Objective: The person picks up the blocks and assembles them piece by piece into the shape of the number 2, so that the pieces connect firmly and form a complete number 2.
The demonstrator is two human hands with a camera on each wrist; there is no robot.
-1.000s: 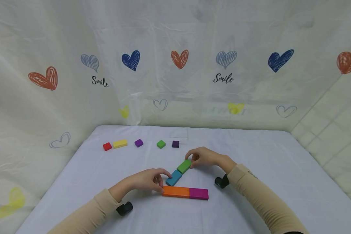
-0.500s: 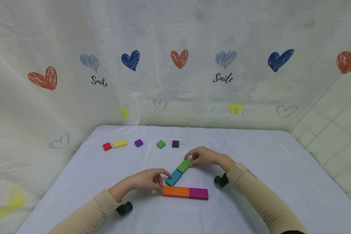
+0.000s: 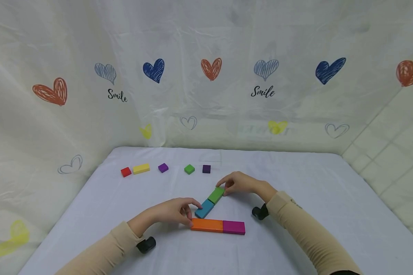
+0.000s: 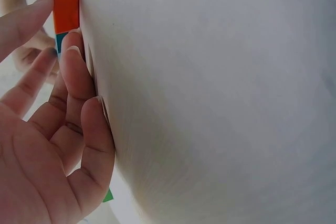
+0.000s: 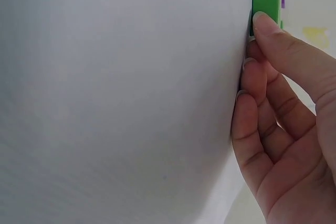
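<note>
At the left end of an orange block [image 3: 207,225], my left hand [image 3: 173,211] holds on with thumb and bent fingers. Its index finger reaches over to touch a blue block [image 3: 204,209]. The orange block lies end to end with a magenta block [image 3: 234,228]. From the blue block a green block [image 3: 216,195] continues slantwise away and to the right. Thumb and forefinger of my right hand [image 3: 242,183] pinch the green block's far end. In the right wrist view the right thumb [image 5: 268,26] presses against that green block, while the other fingers curl below it.
Along the back of the white-covered table [image 3: 289,172] lie a red block [image 3: 126,172], a yellow block [image 3: 141,169], a purple block [image 3: 163,168], a small green block [image 3: 189,169] and a dark purple block [image 3: 206,169]. A heart-printed curtain [image 3: 234,103] hangs behind.
The green block's far end has shifted slightly to the left with my right hand. My left hand and the other blocks stay in place.
</note>
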